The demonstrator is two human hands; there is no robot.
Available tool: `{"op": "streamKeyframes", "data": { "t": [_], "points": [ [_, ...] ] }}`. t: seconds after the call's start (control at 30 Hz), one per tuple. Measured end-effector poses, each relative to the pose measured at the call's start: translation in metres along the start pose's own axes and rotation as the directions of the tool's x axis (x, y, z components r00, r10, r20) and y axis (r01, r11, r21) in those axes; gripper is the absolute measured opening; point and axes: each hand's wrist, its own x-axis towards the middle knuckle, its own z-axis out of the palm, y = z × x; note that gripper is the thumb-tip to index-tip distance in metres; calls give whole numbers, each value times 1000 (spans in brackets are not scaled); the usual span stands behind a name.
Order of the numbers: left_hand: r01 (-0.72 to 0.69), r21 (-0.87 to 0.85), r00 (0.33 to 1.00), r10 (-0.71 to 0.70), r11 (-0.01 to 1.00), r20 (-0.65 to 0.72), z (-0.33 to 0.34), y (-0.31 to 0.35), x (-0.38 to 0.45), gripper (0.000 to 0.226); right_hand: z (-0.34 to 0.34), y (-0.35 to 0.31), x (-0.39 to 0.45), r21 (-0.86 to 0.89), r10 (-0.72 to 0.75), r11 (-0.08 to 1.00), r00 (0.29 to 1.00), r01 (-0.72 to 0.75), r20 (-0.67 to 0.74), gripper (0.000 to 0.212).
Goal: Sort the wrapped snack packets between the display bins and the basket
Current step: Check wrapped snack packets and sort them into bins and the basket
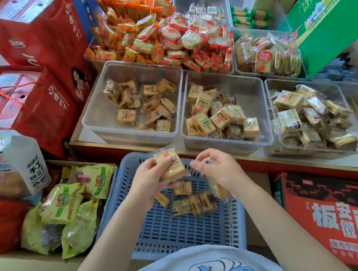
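Observation:
A blue slotted basket (164, 229) sits in front of me with several wrapped snack packets (192, 203) on its floor. Above it my left hand (151, 178) grips a pale yellow packet (170, 163) by its lower edge. My right hand (220, 171) is beside it, fingers curled round another clear-wrapped packet (218, 189) that hangs below the palm. Three clear display bins stand on the counter beyond: a left bin (99, 115), a middle bin (254, 100) and a right bin (339, 91), each holding several similar yellow packets.
More clear bins behind hold heaps of orange and red wrapped snacks (157, 33). Red gift boxes (33, 95) stand at the left, a green carton (328, 15) at the right. Green snack bags (68, 213) lie left of the basket, a red carton (341, 219) to its right.

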Motion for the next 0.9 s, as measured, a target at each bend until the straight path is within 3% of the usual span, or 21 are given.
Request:
{"op": "streamKeyframes", "data": {
  "t": [0.07, 0.17, 0.3, 0.4, 0.47, 0.53, 0.67, 0.9],
  "points": [
    [33, -44, 999, -31, 999, 45, -1, 1, 1, 28, 5, 1, -5, -62, -13, 998, 997, 17, 70, 23],
    [46, -51, 991, -39, 998, 125, 1, 4, -1, 53, 13, 3, -7, -86, -53, 995, 998, 56, 33, 20],
    [28, 48, 998, -31, 998, 52, 2, 0, 0, 77, 14, 2, -6, -166, -126, 979, 992, 122, -16, 16],
    [-157, 263, 983, 124, 952, 137, -7, 1, -1, 56, 7, -2, -7, -38, -75, 996, 997, 75, -2, 17],
    [-254, 260, 948, 187, 932, 256, -9, 4, -6, 45, 3, -4, -6, 90, -38, 995, 999, 36, 18, 17],
    [-318, 227, 932, 258, 921, 256, -6, 6, -8, 42, 1, -6, -5, 153, -16, 988, 999, 10, 36, 17],
    [-379, 206, 921, 345, 902, 180, -1, 10, -6, 35, 1, -12, -6, 110, -28, 994, 1000, 28, -1, 16],
    [-373, 214, 926, 347, 903, 148, 1, 9, -7, 30, -5, -13, -7, -14, -74, 997, 997, 74, 8, 8]
  ]
}}
